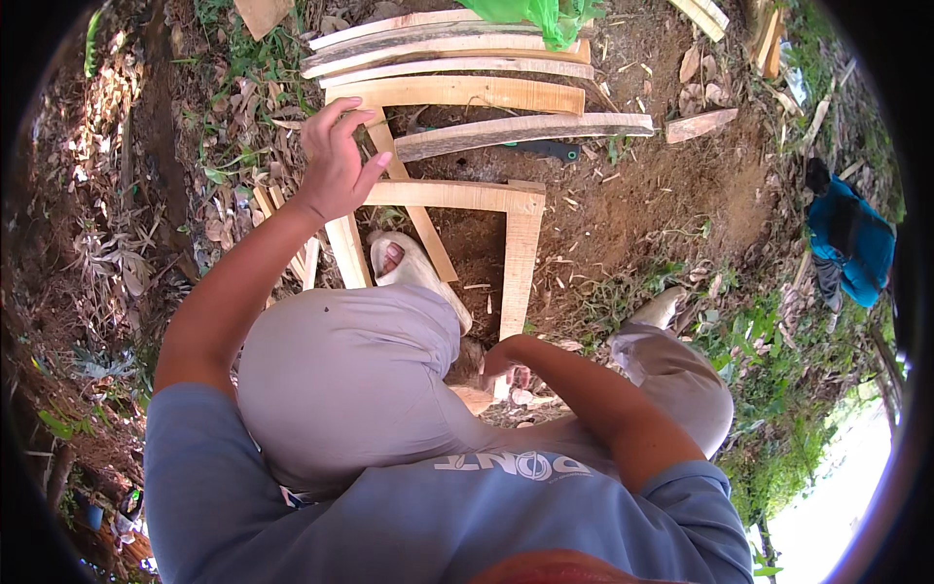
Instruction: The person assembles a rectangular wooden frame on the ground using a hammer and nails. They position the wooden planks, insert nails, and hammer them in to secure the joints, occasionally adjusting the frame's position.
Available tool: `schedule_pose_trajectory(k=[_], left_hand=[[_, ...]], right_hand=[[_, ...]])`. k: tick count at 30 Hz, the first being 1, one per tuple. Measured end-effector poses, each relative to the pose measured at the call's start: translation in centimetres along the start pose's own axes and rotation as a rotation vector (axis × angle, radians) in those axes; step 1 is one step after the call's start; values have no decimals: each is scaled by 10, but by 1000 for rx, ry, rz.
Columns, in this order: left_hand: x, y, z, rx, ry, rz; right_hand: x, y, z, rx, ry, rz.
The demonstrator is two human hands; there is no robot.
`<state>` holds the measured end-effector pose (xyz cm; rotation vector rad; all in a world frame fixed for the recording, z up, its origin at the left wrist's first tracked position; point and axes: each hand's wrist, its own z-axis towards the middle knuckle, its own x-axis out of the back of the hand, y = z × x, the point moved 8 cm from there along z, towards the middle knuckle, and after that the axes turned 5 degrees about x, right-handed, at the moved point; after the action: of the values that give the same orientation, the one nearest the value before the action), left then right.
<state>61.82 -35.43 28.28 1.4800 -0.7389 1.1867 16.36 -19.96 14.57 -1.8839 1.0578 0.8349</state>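
Leaf litter was spread well to the left of the wooden frame, whose crosspiece was met at its right end by a leg. Narrow slats were laid just left of the frame. The left hand was held over the frame's left end, with its fingers curved and spread apart and its thumb pointed to the right; nothing was seen to be gripped by it, and whether any wood was touched could not be told. Below that end of the frame, a pale board was seen, and the crosspiece was crossed by a slanting slat; which one was on top could not be made out. A light shoe, with toes showing through its opening, was planted inside the frame, close by the slat. Beyond the frame, long boards were laid in rows. The right hand was lowered, bent at the wrist, near the bottom of the frame's leg; its fingers were partly hidden, so whether they were clamped could not be told. Farther beyond the frame, the boards were partly covered by a green plastic bag. To its right, a wood chunk was left on the soil, and at far right a person in blue was seen.
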Motion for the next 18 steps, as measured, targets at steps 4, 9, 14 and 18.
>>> schedule_pose_trajectory(k=[4,9,14,18], left_hand=[[-18,22,45,-400,-23,9],[-31,20,71,-643,-10,83],[-40,-13,70,-573,35,102],[-37,-33,54,-580,-86,181]], right_hand=[[52,-3,-64,-136,-21,54],[112,-12,-176,-206,179,-154],[152,-16,-234,-202,669,-254],[172,-10,-237,-16,975,-60]])
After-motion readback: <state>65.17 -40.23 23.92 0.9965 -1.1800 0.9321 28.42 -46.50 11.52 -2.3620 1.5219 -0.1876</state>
